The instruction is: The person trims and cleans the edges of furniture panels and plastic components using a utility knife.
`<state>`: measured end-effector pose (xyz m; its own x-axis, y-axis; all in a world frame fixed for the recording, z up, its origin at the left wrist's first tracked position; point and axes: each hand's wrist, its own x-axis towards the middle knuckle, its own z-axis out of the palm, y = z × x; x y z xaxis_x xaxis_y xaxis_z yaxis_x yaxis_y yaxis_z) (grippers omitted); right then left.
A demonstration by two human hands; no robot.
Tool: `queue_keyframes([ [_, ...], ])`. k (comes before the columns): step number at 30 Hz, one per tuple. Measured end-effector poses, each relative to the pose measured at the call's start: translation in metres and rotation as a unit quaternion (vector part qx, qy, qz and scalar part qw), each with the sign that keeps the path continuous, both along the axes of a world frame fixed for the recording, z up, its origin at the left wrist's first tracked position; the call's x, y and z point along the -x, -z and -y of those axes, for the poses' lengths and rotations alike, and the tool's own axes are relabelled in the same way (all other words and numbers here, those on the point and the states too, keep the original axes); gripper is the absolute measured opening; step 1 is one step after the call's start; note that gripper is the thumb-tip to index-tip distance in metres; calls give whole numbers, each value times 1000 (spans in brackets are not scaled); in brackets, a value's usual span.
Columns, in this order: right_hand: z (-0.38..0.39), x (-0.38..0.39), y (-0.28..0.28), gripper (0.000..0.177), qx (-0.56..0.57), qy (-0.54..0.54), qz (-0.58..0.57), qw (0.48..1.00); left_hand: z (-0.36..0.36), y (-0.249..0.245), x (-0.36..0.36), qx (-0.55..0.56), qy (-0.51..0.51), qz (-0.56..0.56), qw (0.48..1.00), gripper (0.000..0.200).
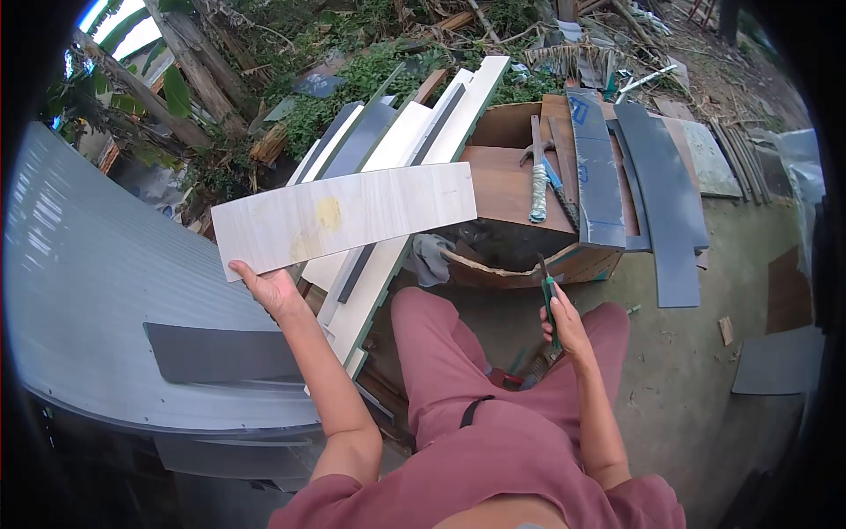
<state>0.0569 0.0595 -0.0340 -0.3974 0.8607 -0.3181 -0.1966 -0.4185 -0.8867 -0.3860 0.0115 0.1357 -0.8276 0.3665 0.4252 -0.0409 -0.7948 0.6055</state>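
"One pale board [405, 196], long and narrow, with a yellowish stain [329, 213] near its middle. Where is it exactly?"

"Across the front of the stacked planks [480, 93], hiding part of them. Whether it touches them, I can't tell."

"And what has hold of it?"

"The left hand [269, 291], pinching it at the near left corner. The thumb lies on the upper face; the other fingers are hidden underneath."

"The right hand [568, 328]?"

"Curled round a green knife [550, 295], the blade pointing away from the body, well apart from the board. It's held above the person's knee."

"What stands beyond the knife?"

"A brown wooden box [504, 183], with a hammer [538, 192] lying on top, its grip wrapped in something pale. Grey boards [668, 198] lie at the box's right end, one hanging past the edge. A grey cloth [430, 260] hangs at the near left corner."

"Farther out?"

"A ribbed metal sheet [79, 256] on the left, bearing a dark panel [220, 354], and green plants [374, 101] behind the planks."
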Motion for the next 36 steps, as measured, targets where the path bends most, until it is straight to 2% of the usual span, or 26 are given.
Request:
queue_keyframes([
  [2,14,-15,3,52,33,6,-49,998,-4,11,24,-83,-9,113,990,66],
  [3,18,-19,6,52,30,3,-48,998,-13,34,60,-118,-13,164,979,66],
  [4,22,-23,9,52,41,6,-73,996,-27,47,71,-121,-15,164,979,66],
  [6,30,-23,13,53,51,7,-96,994,-54,63,87,-108,-105,320,936,67],
  [8,32,-18,15,48,69,16,-102,992,-85,77,91,-111,-116,384,909,63],
  [10,36,-15,14,49,70,8,-94,993,-121,105,95,-116,-68,354,926,63],
  [13,40,-13,13,54,73,-33,-91,993,-129,129,59,-171,83,385,903,60],
  [14,41,-13,13,54,69,-28,-89,993,-126,132,45,-96,52,404,908,60],
  [17,47,-14,14,53,87,-48,-92,991,-121,169,53,-40,67,471,879,66],
  [19,48,-15,19,53,98,-60,-88,989,-107,173,52,11,199,597,777,69],
  [20,48,-14,21,53,104,-75,-89,988,-99,173,48,15,195,602,774,69],
  [22,46,-12,21,53,119,-80,-95,985,-88,160,31,41,391,503,770,68],
  [23,45,-11,23,53,124,-97,-108,982,-89,152,21,52,395,509,763,68],
  [25,46,-8,33,54,143,-111,-139,974,-94,130,-2,44,499,381,777,58],
  [26,46,-5,38,54,144,-100,-140,974,-99,118,-22,51,506,382,771,58],
  [28,45,1,49,46,183,-84,-182,963,-110,103,-84,242,452,198,835,48],
  [29,45,2,60,36,212,-69,-197,955,-116,102,-113,282,486,172,809,47],
  [32,40,-3,90,31,244,-58,-194,949,-127,122,-207,359,609,141,693,41],
  [34,35,-6,86,33,236,-41,-209,948,-134,147,-265,387,673,157,611,50],
  [36,32,-9,87,34,231,9,-225,947,-142,170,-317,419,692,168,563,70],
])
